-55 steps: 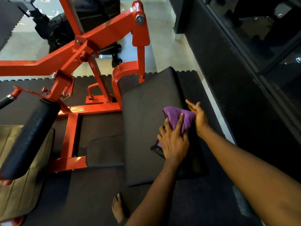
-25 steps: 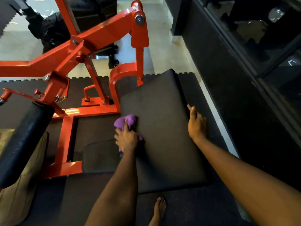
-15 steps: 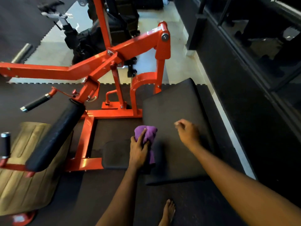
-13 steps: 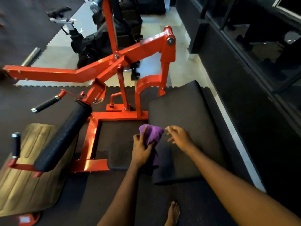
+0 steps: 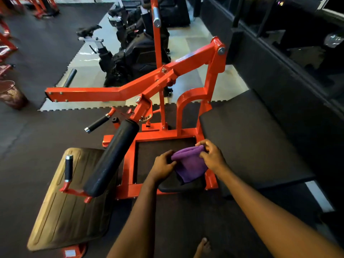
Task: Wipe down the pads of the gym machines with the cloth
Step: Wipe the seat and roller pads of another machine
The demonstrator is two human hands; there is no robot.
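To your left the ribbed footplate (image 5: 70,198) lies on the floor (image 5: 37,136), and the long roller pad (image 5: 111,159) slants above it on the red frame (image 5: 130,86), within easy reach for a wipe. Your left hand (image 5: 163,164) grips the near-left edge of the purple cloth (image 5: 189,164), fingers curled into it. Your right hand (image 5: 214,159) pinches its far-right edge. You hold the cloth up between both hands, just over the small seat pad (image 5: 173,188), most likely to refold it and turn out a fresh face. The wide back pad (image 5: 251,146) sits just right of your hands.
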